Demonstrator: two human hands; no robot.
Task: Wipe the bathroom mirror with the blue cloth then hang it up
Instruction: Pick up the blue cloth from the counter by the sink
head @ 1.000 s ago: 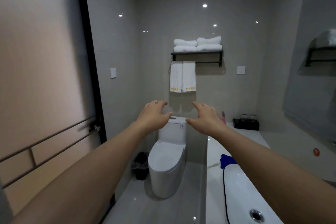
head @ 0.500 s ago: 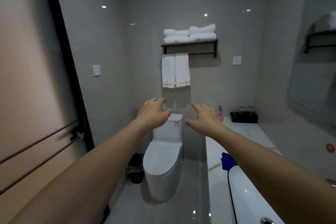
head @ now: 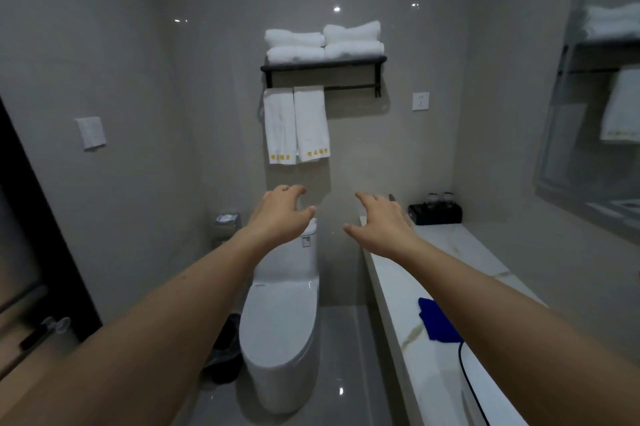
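A white toilet [head: 282, 318] stands below folded towels [head: 323, 41] on a black wall shelf [head: 323, 63].

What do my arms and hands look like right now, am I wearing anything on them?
Both arms are bare as far as the picture shows, with no sleeves in view. The left hand and right hand wear no gloves, and no watch, bracelet or ring shows on the wrists or the visible fingers.

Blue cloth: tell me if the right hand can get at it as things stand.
Probably yes. The cloth lies uncovered on the counter, right under the right forearm; the right hand, empty, need only draw back and drop.
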